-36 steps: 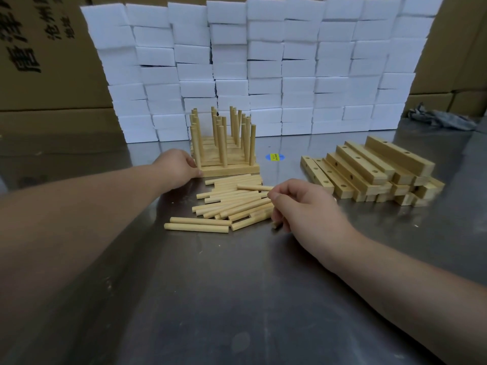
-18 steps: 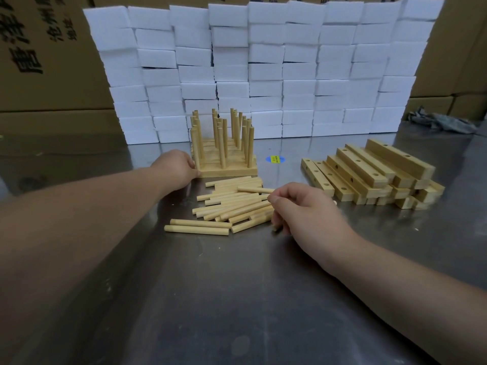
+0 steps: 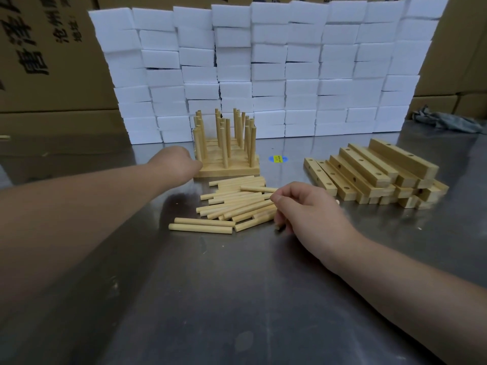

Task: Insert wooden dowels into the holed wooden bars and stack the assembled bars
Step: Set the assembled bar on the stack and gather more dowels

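Note:
Several assembled bars (image 3: 229,168) stand side by side at the centre back, with dowels upright in their holes. My left hand (image 3: 175,164) rests against their left end with its fingers curled there; the fingertips are hidden. In front of them lies a pile of loose dowels (image 3: 232,204). At the pile's right end my right hand (image 3: 303,209) is curled around a dowel (image 3: 278,227), whose tip pokes out below the fingers. A heap of holed bars without dowels (image 3: 369,175) lies to the right.
The metal table (image 3: 237,299) stretches toward me. A wall of white foam blocks (image 3: 263,69) closes the back, with cardboard boxes (image 3: 47,61) behind it. A grey rag (image 3: 445,122) lies at the far right, and a blue-yellow sticker (image 3: 278,158) sits near the assembled bars.
My right hand has edged slightly toward me at the pile's right end. The left hand stays at the assembled bars.

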